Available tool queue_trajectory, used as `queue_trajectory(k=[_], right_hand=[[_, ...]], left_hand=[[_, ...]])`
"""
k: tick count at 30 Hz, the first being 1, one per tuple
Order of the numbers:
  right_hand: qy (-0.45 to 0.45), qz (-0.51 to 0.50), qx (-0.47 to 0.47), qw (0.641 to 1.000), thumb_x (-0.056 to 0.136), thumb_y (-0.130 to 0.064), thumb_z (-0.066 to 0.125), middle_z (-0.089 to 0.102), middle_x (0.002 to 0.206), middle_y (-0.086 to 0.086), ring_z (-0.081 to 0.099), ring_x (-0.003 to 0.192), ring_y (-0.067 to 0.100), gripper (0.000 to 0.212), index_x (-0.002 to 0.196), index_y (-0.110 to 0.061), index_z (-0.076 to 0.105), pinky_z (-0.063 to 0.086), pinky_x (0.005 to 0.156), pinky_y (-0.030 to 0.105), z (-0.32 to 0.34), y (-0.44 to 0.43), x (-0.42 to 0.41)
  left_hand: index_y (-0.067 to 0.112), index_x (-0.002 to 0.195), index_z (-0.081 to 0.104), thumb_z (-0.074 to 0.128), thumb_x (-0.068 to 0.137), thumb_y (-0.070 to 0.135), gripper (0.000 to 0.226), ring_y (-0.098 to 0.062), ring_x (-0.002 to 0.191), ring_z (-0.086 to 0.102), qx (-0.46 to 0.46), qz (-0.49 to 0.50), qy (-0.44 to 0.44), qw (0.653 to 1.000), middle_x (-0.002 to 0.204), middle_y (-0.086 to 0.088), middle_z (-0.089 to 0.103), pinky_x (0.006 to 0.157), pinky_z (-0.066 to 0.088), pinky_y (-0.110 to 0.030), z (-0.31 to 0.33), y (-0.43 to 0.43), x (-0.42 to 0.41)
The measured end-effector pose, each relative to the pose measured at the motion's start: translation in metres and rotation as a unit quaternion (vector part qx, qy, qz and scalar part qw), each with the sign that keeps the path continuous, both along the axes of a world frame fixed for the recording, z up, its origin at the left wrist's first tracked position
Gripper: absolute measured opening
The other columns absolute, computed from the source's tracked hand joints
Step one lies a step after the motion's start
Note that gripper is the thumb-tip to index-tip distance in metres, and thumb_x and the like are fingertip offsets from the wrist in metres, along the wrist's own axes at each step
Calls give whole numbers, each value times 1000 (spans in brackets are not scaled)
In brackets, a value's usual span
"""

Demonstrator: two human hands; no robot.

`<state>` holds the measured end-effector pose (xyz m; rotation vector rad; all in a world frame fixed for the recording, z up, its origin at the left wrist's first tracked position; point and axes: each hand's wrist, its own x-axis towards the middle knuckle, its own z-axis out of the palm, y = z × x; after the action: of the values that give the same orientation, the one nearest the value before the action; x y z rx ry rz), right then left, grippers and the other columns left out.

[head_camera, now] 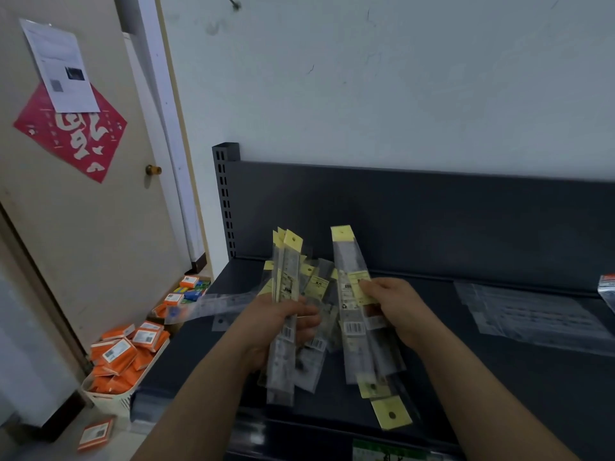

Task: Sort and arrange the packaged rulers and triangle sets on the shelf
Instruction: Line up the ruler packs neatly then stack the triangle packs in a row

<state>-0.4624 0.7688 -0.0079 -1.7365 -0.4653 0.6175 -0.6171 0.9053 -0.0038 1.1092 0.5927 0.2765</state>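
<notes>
My left hand point(283, 322) grips a bundle of packaged rulers point(287, 271) in clear sleeves with yellow header cards, held upright above the dark shelf point(499, 377). My right hand point(394, 304) holds another packaged ruler point(349, 261) upright, pinched at its yellow label. More ruler packs point(386, 404) lie loose on the shelf under my hands, some with their yellow headers toward me. A long clear pack point(213, 306) sticks out over the shelf's left edge. Flat clear packages point(532, 314) lie spread at the right of the shelf.
The shelf's dark back panel point(416, 214) and slotted post point(224, 201) stand against the white wall. A white basket point(113, 397) of orange boxes sits on the floor at left, with more boxes point(188, 287) behind it. A door point(83, 211) with a red poster is further left.
</notes>
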Motion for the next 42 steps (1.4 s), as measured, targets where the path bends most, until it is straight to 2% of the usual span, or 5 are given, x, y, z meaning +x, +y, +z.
queue_trajectory(k=[14,21,31,37,42], right_hand=[[67,1,119,991,96,-20,55,74,91,15,71,84,31,21,93,-5,71,58,81,45,3,10,-31],[197,21,185,963,100,-19,45,69,86,28,66,64,34,32,109,7,61,58,59,45,10,3,-30],[158,115,226,954,94,-8,53,69,108,14,67,92,24,24,117,-8,62,55,81,34,5,13,-38],[-115,96,5,989,97,-23,54,64,120,-7,60,108,8,27,122,-21,63,49,92,22,-6,10,-31],[-352,213,-181,893,98,-30,50,43,137,-4,34,134,17,39,137,-27,50,27,111,32,-16,29,-35]], left_hand=[[6,106,64,55,92,1,17,-35,88,69,30,-17,-19,999,99,-20,72,82,56,-49,0,-31,21],[0,111,57,43,97,4,20,-31,79,71,-17,-35,-40,998,96,-23,72,72,58,-45,6,-33,16],[7,100,64,57,92,10,11,-21,67,66,70,-55,-27,996,78,-10,71,61,55,-31,4,-32,8],[-7,115,54,44,94,1,24,-32,80,71,71,-12,-7,997,94,-20,71,64,58,-38,9,24,-16],[7,82,59,70,80,17,16,-22,58,53,372,103,169,907,68,-9,58,59,45,-32,6,60,-26]])
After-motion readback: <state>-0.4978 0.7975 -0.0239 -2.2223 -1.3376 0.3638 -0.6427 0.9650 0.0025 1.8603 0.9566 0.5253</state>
